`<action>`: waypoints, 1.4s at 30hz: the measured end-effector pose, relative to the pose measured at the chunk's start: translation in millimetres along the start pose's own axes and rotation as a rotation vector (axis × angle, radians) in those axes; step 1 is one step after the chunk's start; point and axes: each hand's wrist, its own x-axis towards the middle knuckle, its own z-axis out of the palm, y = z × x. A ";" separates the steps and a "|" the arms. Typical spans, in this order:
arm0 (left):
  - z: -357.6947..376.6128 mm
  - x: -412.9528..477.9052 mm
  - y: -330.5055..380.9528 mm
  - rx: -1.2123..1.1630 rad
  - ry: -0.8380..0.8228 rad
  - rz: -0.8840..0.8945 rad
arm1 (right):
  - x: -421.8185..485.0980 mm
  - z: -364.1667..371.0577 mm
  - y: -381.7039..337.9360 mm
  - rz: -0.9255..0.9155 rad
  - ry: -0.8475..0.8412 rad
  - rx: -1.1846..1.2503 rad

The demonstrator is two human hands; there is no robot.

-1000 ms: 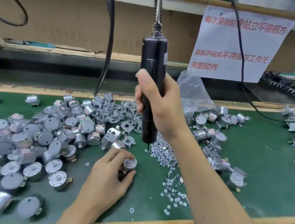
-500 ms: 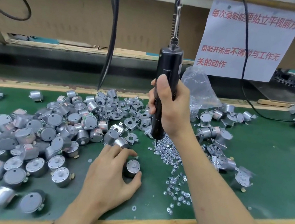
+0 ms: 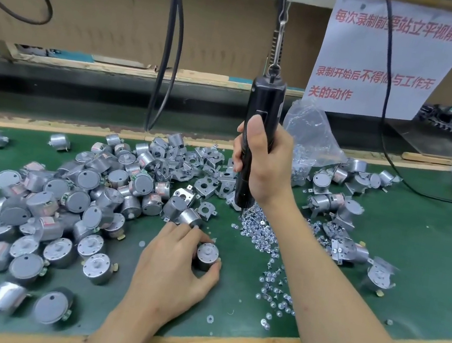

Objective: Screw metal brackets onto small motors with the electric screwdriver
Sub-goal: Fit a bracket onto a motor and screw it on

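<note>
1. The left hand (image 3: 173, 264) holds a small motor (image 3: 207, 256) upright between thumb and fingers, near the bench's (image 3: 422, 294) front edge.
2. The right hand (image 3: 267, 166) grips the hanging screwdriver (image 3: 257, 134) (tip down) over the screw pile (image 3: 259, 231).
3. Loose brackets (image 3: 207, 168) lie toward the back edge.

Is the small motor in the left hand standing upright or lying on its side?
Upright: the motor stands on the mat, its round shaft face up.
</note>
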 end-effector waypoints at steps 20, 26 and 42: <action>-3.5 0.7 1.6 -0.025 -0.041 -0.008 | -13.3 9.0 -15.5 0.060 -0.025 0.079; -5.1 0.2 2.1 -0.036 -0.062 -0.013 | -18.8 12.7 -13.6 0.102 -0.014 0.089; -8.2 1.2 5.1 -0.070 -0.075 -0.007 | -20.6 16.6 -9.2 0.112 0.019 0.085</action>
